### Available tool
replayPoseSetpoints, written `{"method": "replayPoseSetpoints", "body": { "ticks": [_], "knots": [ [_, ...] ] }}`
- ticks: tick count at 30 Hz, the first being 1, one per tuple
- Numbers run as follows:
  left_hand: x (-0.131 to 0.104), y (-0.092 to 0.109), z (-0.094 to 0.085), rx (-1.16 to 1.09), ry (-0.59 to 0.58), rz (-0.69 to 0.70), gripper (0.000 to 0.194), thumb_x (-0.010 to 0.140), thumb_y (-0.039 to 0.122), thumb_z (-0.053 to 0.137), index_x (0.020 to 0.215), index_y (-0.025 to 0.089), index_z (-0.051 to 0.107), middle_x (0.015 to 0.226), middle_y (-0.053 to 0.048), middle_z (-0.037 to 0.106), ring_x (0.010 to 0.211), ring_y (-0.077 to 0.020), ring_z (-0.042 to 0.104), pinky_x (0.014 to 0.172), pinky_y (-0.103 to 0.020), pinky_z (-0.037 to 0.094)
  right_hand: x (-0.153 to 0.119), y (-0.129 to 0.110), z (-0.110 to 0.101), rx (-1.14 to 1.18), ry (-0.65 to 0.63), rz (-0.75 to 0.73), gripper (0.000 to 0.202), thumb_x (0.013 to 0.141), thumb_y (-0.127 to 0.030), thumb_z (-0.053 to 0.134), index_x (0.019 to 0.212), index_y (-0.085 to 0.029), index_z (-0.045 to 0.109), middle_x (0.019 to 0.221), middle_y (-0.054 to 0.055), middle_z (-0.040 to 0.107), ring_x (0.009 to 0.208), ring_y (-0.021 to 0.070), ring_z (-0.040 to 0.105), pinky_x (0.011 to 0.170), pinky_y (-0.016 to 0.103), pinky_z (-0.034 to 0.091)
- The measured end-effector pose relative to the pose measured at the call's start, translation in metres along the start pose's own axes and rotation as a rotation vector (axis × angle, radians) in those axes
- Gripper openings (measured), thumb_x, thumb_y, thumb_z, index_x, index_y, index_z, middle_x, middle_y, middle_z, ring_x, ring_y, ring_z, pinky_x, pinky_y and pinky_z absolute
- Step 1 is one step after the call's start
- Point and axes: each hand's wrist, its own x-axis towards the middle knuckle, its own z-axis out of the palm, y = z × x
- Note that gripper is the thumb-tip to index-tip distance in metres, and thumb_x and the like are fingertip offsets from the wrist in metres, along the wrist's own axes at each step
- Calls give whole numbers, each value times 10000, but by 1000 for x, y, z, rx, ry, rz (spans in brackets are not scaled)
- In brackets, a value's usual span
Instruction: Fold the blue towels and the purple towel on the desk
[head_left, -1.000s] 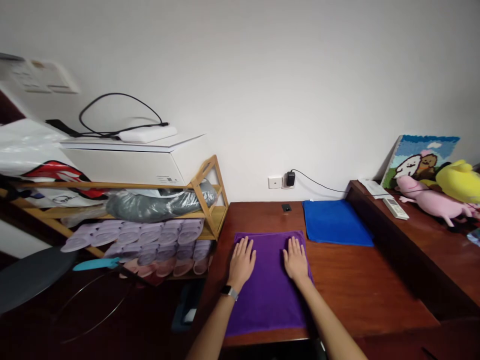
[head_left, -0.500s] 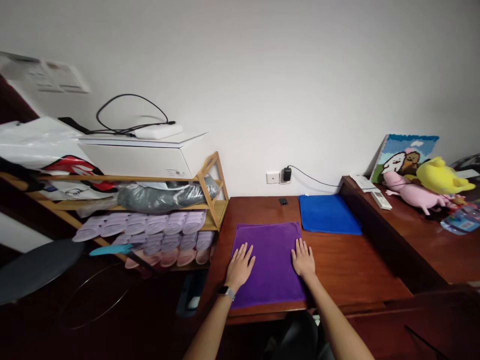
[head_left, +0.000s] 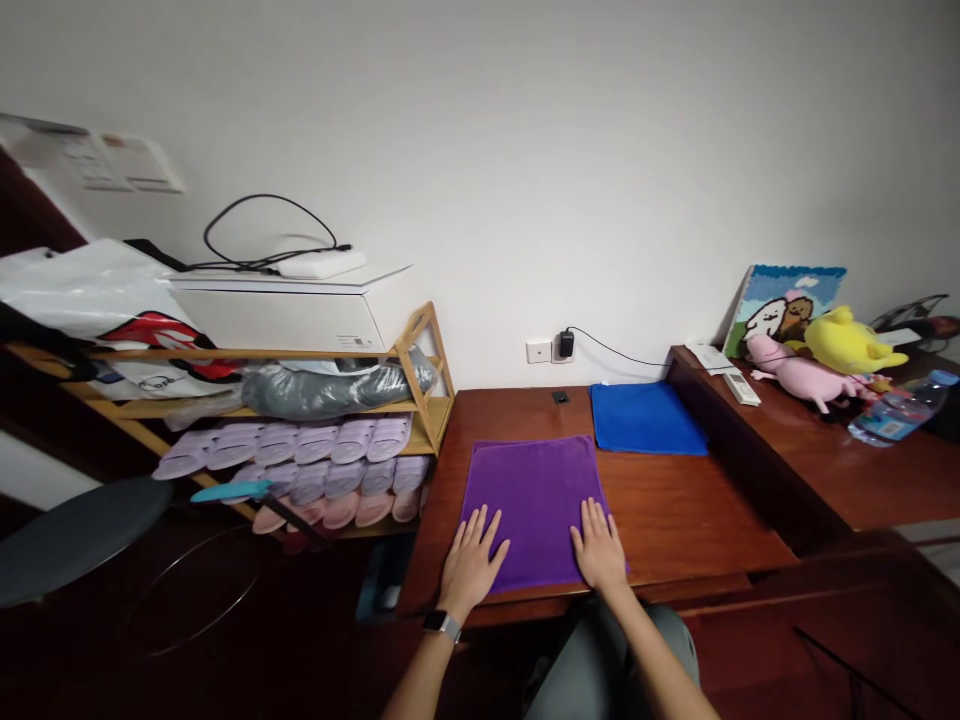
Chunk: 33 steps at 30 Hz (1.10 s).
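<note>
A purple cloth [head_left: 536, 490] lies spread out, mostly flat, near the front edge of the wooden table [head_left: 675, 510]. My left hand [head_left: 471, 562] rests palm down on its lower left side, fingers stretched and apart; a watch sits on that wrist. On the lower right part of the cloth, my right hand [head_left: 598, 545] also lies flat with its fingers extended. Neither hand grips anything. Behind and to the right is a blue cloth [head_left: 646, 420], flat on the same table.
On the left stands a wooden rack [head_left: 424, 375] with several slippers [head_left: 349, 440] and a white box [head_left: 277, 318]. A raised desk on the right bears plush toys [head_left: 799, 370], a remote [head_left: 742, 388] and a plastic bottle [head_left: 900, 412]. A charger [head_left: 566, 343] is plugged into the wall.
Both hands have slid toward me over the purple cloth, to its lower part. The cloth stays spread out. My view has shifted slightly to the right.
</note>
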Motion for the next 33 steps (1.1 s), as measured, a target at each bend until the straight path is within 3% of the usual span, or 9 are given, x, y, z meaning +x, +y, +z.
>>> {"method": "replayPoseSetpoints", "body": {
  "ticks": [3, 5, 10, 14, 16, 20, 24, 27, 33],
  "knots": [
    [2, -5, -5, -2, -1, 6, 627, 1082, 545, 437, 1623, 233, 495, 1703, -149, 432, 1576, -320, 422, 1288, -575, 361, -1, 34, -8, -38, 3, 109, 718, 1102, -459, 230, 1708, -76, 255, 1776, 120, 217, 1661, 256, 195, 1348, 478, 152],
    [4, 0, -8, -4, 12, 4, 609, 1093, 512, 408, 1599, 194, 529, 1679, -168, 462, 1562, -322, 445, 1284, -572, 374, -2, 36, -10, -55, 24, 129, 716, 1100, -448, 242, 1702, -62, 273, 1774, 139, 211, 1661, 273, 197, 1348, 492, 145],
    [6, 30, -5, -17, 72, 10, 570, 1105, 453, 378, 1591, 207, 541, 1678, -139, 475, 1573, -313, 430, 1289, -568, 372, -1, -24, -12, -1, 107, -54, 707, 1116, -482, 224, 1714, -107, 268, 1780, 100, 187, 1667, 259, 170, 1355, 466, 101],
    [4, 38, -1, 2, 15, 6, 571, 1089, 498, 420, 1607, 279, 523, 1686, -118, 472, 1566, -332, 438, 1266, -599, 385, -2, -58, -9, 32, 17, -146, 693, 1119, -477, 214, 1715, -127, 270, 1778, 69, 222, 1667, 234, 165, 1357, 444, 105],
    [0, 30, 0, 22, 6, -12, 600, 1083, 534, 429, 1624, 285, 495, 1700, -127, 448, 1569, -335, 433, 1264, -602, 383, -4, -51, -5, 25, -3, -95, 701, 1114, -478, 232, 1712, -114, 274, 1776, 84, 228, 1665, 237, 177, 1356, 445, 110],
    [-12, 2, -2, 43, 8, -50, 663, 1077, 572, 421, 1639, 224, 470, 1714, -159, 411, 1576, -326, 422, 1276, -572, 375, -11, -5, 4, -13, 21, 43, 733, 1102, -477, 248, 1707, -64, 250, 1774, 116, 213, 1661, 255, 191, 1355, 454, 132],
    [-17, -10, -6, 28, 4, -51, 657, 1085, 544, 389, 1631, 192, 480, 1697, -162, 438, 1566, -318, 440, 1279, -563, 378, -16, 20, 2, -35, 38, 67, 734, 1097, -465, 239, 1698, -45, 272, 1762, 141, 244, 1654, 272, 218, 1350, 482, 158],
    [-11, 6, -9, 14, 24, -39, 634, 1097, 492, 361, 1612, 152, 505, 1675, -178, 466, 1565, -326, 441, 1292, -570, 361, -14, 2, -5, -30, 51, 24, 721, 1102, -457, 251, 1687, -41, 313, 1758, 147, 254, 1652, 282, 225, 1352, 478, 148],
    [7, 62, 1, -47, 12, 103, 574, 1109, 350, 320, 1649, 201, 446, 1682, -116, 476, 1585, -277, 411, 1309, -541, 346, -10, -73, 2, 78, 55, -230, 643, 1109, -372, 242, 1696, -129, 339, 1753, 84, 289, 1651, 232, 233, 1350, 437, 174]
  ]
}}
